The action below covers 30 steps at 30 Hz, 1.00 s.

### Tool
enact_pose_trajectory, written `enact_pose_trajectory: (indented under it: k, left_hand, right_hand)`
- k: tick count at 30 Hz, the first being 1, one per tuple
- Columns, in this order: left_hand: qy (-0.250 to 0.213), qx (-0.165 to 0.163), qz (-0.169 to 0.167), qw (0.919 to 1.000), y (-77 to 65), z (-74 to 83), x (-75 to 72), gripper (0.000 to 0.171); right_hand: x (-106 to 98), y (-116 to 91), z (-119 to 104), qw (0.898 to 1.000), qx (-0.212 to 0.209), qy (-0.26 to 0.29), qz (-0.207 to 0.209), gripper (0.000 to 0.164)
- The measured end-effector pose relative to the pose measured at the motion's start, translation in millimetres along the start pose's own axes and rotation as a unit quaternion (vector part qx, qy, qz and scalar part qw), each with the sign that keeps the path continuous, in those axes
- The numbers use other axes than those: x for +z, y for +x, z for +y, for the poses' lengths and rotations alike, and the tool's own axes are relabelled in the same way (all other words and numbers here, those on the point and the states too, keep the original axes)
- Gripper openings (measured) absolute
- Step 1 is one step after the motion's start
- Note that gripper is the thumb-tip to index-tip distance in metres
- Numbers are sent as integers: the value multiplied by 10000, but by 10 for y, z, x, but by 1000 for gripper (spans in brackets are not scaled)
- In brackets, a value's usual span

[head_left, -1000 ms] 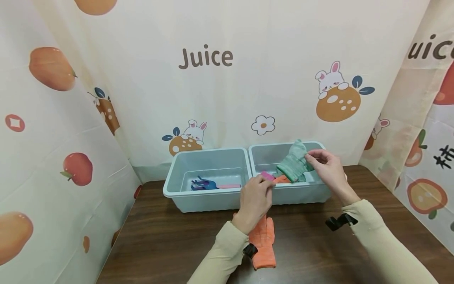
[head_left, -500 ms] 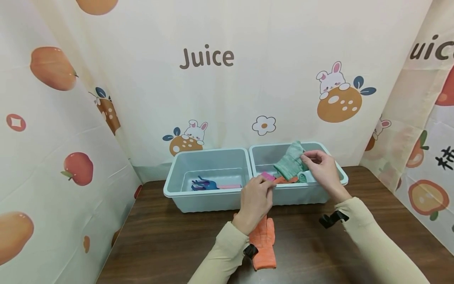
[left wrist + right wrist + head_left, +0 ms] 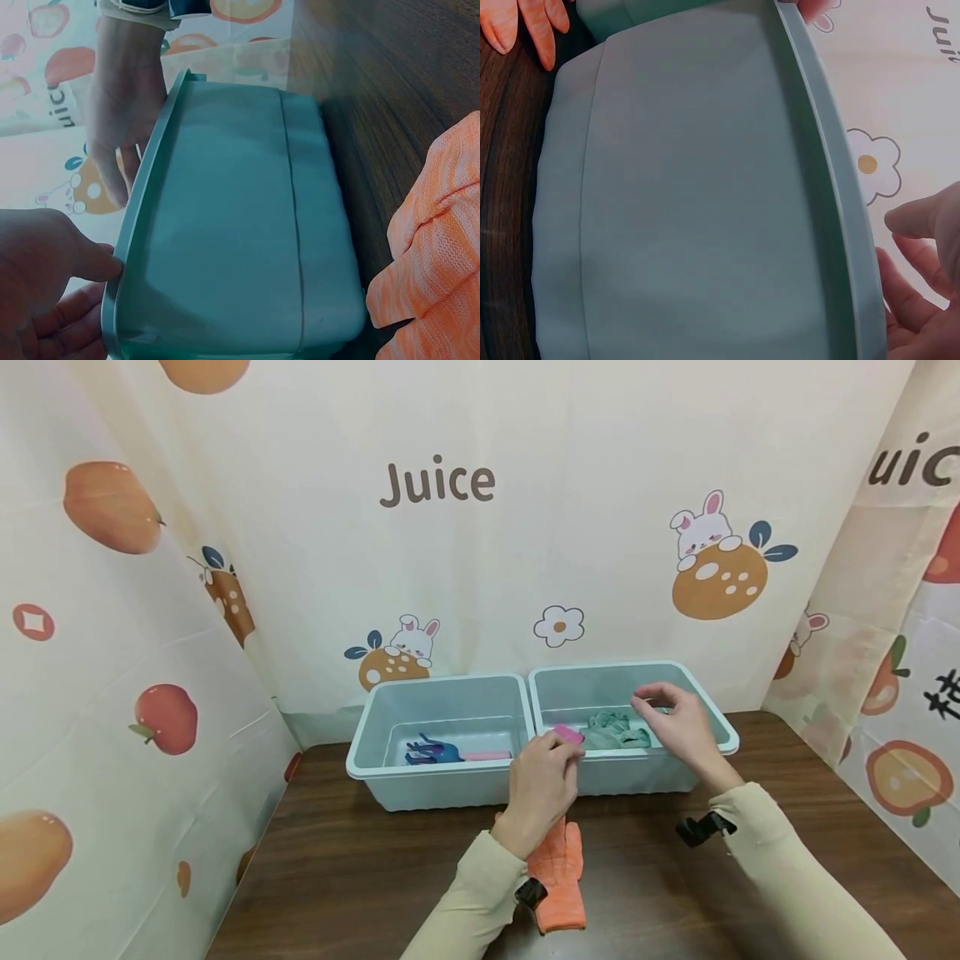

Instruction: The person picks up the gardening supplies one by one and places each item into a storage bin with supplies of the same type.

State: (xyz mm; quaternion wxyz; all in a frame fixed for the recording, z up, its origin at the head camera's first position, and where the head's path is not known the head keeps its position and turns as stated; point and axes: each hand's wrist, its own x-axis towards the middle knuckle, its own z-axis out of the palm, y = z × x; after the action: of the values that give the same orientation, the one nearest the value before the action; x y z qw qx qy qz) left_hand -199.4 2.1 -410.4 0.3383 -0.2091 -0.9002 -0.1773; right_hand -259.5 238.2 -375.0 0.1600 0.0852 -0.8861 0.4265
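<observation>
My left hand (image 3: 542, 781) grips the front rim of the right-hand pale blue bin (image 3: 637, 772), near its left corner; the left wrist view shows the thumb (image 3: 101, 262) against that rim. Crumpled green knitted gloves (image 3: 617, 732) lie inside this bin. Beside them, just past my left fingers, is a pink piece (image 3: 568, 734), partly hidden. Above the bin's right part hovers my right hand (image 3: 678, 722), fingers loosely bent, holding nothing. An orange knitted glove (image 3: 558, 877) lies on the table below my left wrist, partly covered by it.
A second pale blue bin (image 3: 435, 787) adjoins on the left, holding a blue fork-like hand tool (image 3: 435, 750) with a pink handle. Both bins stand on a dark wooden table (image 3: 337, 877). Printed curtains (image 3: 480, 568) rise behind and at both sides.
The green glove that my right hand held above the right bin has been let go and dropped into it, covering the orange piece there. My left hand stays on the rim.
</observation>
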Motion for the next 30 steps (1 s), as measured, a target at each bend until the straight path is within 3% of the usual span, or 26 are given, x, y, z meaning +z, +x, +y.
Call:
enact_pose_trajectory:
  k: [11, 23, 30]
  left_hand:
    - [-54, -24, -44, 10000, 8, 9, -7, 18]
    - [-36, 2, -19, 10000, 4, 5, -20, 18]
    - [-162, -9, 18, 9999, 1, 9, -24, 18]
  right_hand:
    - [-9, -82, -41, 9987, -231, 317, 325, 30]
    - [-57, -311, -113, 9967, -326, 575, 470, 24]
    - [-90, -426, -144, 9970, -338, 604, 332, 22]
